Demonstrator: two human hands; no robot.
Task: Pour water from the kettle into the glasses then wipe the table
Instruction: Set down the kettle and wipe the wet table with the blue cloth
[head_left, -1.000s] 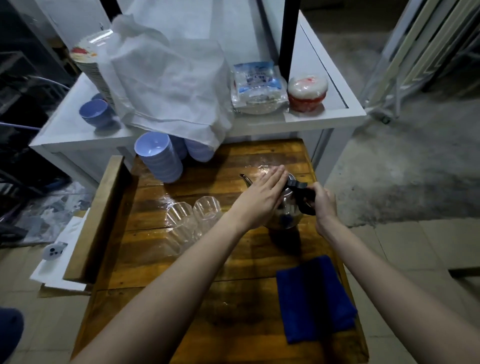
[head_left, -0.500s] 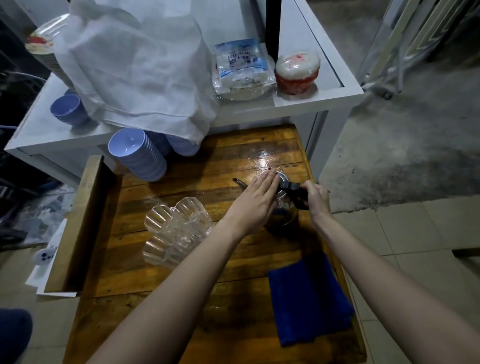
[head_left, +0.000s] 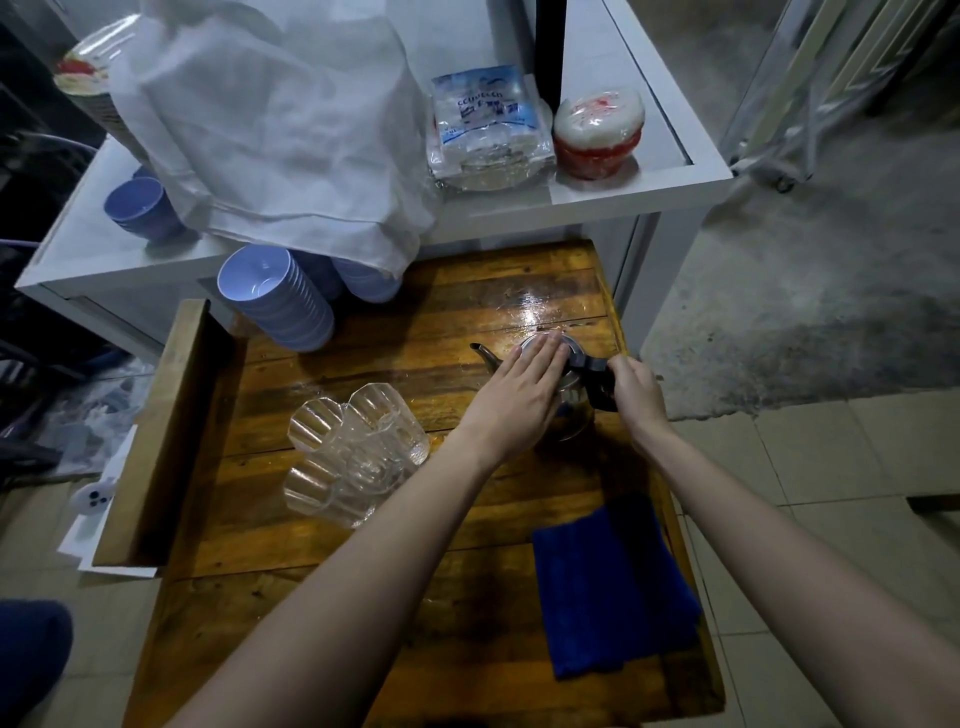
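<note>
A steel kettle (head_left: 571, 387) with a thin spout pointing left stands on the wooden table (head_left: 322, 525). My right hand (head_left: 636, 392) is closed around its black handle. My left hand (head_left: 519, 397) lies flat on the kettle's lid, fingers together and stretched out. Several clear ribbed glasses (head_left: 353, 449) stand bunched together to the left of the kettle. A folded blue cloth (head_left: 608, 592) lies on the table near its right front edge, under my right forearm.
A tilted stack of blue bowls (head_left: 275, 299) leans at the table's back left. Behind stands a white counter (head_left: 613, 195) with a white cloth, a plastic packet, a red-and-white container and more blue bowls. A wet shine shows behind the kettle.
The view has shifted and more glasses have come into sight. Both hands stay on the kettle, which still stands on the table.
</note>
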